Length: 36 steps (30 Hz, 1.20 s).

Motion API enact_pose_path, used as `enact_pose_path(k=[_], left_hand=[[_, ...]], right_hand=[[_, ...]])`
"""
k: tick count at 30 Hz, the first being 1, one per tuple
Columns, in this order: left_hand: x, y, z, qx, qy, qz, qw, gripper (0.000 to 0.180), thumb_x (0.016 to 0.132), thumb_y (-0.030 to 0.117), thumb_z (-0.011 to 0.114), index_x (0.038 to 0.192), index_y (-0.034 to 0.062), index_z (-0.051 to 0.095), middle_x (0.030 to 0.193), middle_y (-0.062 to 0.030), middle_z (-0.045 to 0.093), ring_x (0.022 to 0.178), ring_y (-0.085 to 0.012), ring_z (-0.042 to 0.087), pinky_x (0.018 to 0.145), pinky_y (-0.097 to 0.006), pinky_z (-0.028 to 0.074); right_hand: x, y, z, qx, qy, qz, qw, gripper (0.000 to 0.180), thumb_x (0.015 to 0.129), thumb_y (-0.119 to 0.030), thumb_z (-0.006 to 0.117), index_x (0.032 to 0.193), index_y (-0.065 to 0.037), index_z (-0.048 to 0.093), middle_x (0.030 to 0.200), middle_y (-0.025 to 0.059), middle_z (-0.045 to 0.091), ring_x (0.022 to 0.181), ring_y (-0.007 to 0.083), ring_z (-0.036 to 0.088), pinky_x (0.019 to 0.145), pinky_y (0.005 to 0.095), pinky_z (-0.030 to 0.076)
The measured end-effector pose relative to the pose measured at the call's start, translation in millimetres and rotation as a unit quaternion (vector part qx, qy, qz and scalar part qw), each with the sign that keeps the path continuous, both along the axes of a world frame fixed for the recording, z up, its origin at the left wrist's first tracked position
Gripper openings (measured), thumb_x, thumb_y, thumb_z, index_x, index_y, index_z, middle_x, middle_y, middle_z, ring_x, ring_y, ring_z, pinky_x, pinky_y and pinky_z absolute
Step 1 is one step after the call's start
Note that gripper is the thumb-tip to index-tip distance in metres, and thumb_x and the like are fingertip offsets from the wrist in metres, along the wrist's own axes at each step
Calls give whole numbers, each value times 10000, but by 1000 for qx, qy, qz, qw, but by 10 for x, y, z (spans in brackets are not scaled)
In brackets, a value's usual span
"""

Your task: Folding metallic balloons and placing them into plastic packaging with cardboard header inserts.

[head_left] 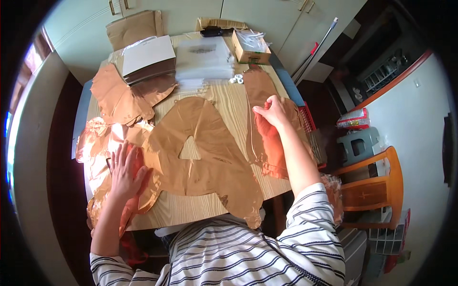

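Here we are over the wooden table (224,102), and the centrepiece is a big rose-gold foil balloon (200,157) shaped like a letter with a triangular hole, lying flat and deflated dead centre. The left hand (125,170), down at eight o'clock, is flat, palm down, fingers fanned wide, pressing on a crumpled heap of foil balloons (102,143) at the table's left edge. The right hand (273,110), up at two o'clock, has fingertips drawn together, seemingly pinching the edge of a long foil balloon strip (265,121) that runs down the right side of the table; whether thumb and forefinger actually close on the foil I can't quite tell. More foil shapes (119,93) sit at ten o'clock, and at twelve o'clock there's a stack of clear plastic bags (205,57), a white-topped stack of sheets (148,57) and an open cardboard box (250,47). An orange wooden chair (377,181) stands well off at three o'clock. To my eye, doing this well means keeping that left palm broad and steady so the pile can't slide, while the right lifts the thin foil gently by its seam, never tugging sharply, since foil creases and tears at the welds.
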State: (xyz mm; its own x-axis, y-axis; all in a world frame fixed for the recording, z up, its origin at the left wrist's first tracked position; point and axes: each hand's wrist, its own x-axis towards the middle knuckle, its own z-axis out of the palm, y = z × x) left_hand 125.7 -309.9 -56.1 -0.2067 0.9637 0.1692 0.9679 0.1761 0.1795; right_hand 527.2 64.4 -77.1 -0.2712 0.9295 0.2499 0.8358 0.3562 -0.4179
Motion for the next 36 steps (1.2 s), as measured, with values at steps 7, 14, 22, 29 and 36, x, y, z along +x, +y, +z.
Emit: enact_pose_path(k=[7, 14, 22, 29, 36], left_hand=[[753, 255, -6, -7, -59, -181, 982, 696, 859, 414, 713, 1429, 67, 513, 1552, -254, 374, 1480, -464, 273, 1190, -611, 217], [1287, 176, 122, -53, -93, -110, 988, 754, 869, 440, 693, 1467, 45, 459, 1538, -265, 368, 1457, -503, 265, 1199, -612, 169], [1380, 973, 452, 56, -178, -239, 953, 401, 870, 188, 711, 1224, 22, 622, 1352, -213, 553, 1295, -431, 493, 1099, -511, 395], [2127, 2917, 54, 100, -72, -342, 931, 371, 906, 231, 657, 1228, 49, 634, 1309, -141, 592, 1256, -347, 537, 1098, -458, 402], [2242, 3406, -210, -45, 16, -255, 966, 757, 957, 589, 482, 1490, 57, 408, 1531, -181, 405, 1478, -306, 345, 1253, -487, 150]], right_hand=[[79, 225, -79, -94, 94, -1, 991, 464, 734, -376, 875, 906, -38, 609, 904, 142, 625, 1011, 321, 591, 856, 436, 497], [8, 79, -171, 17, 60, -6, 998, 312, 820, -327, 812, 799, -54, 664, 910, 152, 644, 938, 331, 625, 835, 440, 510], [90, 144, -121, -5, 46, -25, 999, 203, 884, -249, 754, 855, -53, 713, 902, 125, 692, 886, 261, 675, 800, 379, 512], [108, 149, -15, -40, 184, 31, 982, 185, 907, -248, 696, 895, -64, 704, 865, 122, 725, 836, 312, 698, 781, 402, 528], [953, -153, 214, 11, 378, 17, 925, 183, 977, -211, 643, 1019, -34, 657, 987, 81, 684, 912, 193, 646, 807, 334, 506]])
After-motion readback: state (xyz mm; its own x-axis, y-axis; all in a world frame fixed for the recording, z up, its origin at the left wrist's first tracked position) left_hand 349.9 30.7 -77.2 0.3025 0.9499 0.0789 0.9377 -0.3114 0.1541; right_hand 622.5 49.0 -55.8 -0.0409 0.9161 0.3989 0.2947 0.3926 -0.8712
